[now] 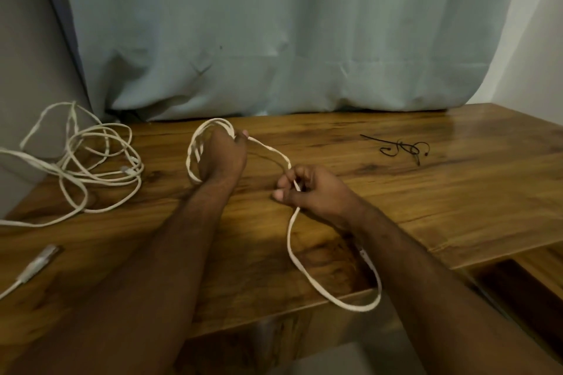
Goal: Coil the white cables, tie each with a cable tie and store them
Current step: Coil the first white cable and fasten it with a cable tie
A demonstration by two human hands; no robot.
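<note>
The white cable (pixel 275 154) is mid-coiling above the table's (pixel 457 192) middle: left hand (pixel 224 158) grips the loops, right hand (pixel 307 190) pinches the slack, which I judge must be wound on next.

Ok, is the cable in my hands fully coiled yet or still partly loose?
Partly loose. The left hand holds a few loops of the white cable; its tail runs through the right hand and hangs off the table.
</note>
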